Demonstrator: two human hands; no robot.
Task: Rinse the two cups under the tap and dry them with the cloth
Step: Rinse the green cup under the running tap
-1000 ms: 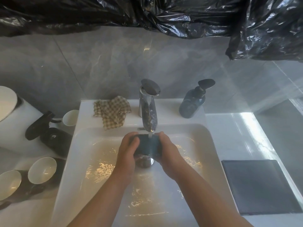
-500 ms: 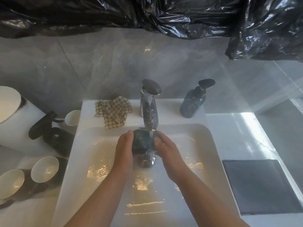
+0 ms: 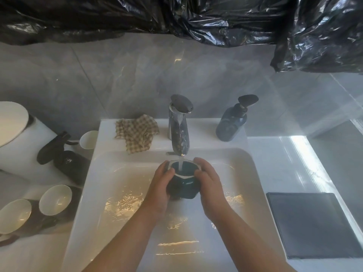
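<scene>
Both hands, left hand (image 3: 160, 186) and right hand (image 3: 209, 184), are gripping the teal cup (image 3: 183, 185) between them. Tap (image 3: 179, 132) water is pouring straight in.

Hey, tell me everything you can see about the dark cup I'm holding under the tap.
The cup is dark teal with a pale rim and faceted sides, glazed like ceramic. No handle shows. It is held mouth up over the sink. Water from the tap runs into it. The left hand and right hand grip its sides.

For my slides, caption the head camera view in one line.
Left hand and right hand hold a teal cup, mouth up, under the running tap above the sink.
</scene>
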